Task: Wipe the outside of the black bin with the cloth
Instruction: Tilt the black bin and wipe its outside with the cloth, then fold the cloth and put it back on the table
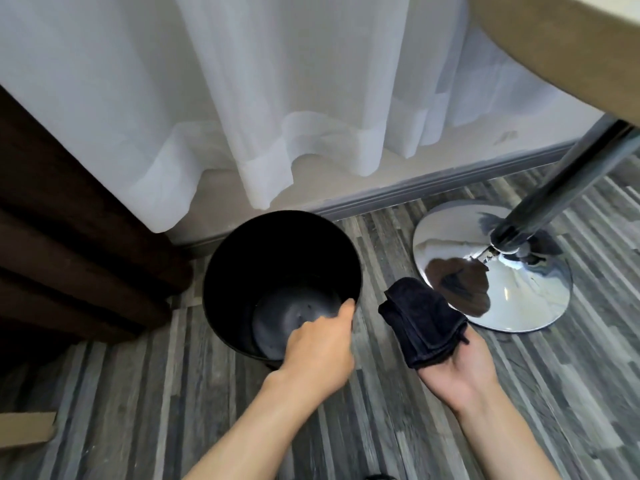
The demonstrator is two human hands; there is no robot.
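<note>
Round black bin (221, 271) — folded plush cloth (422, 323)

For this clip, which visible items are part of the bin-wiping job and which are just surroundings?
Job:
black bin
cloth
left hand on the bin's rim
right hand holding the cloth

Surroundings:
chrome table base
white curtain
brown curtain
cardboard piece

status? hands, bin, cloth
Left hand gripping bin rim. Right hand holding folded cloth, off bin. Table base close right.
</note>
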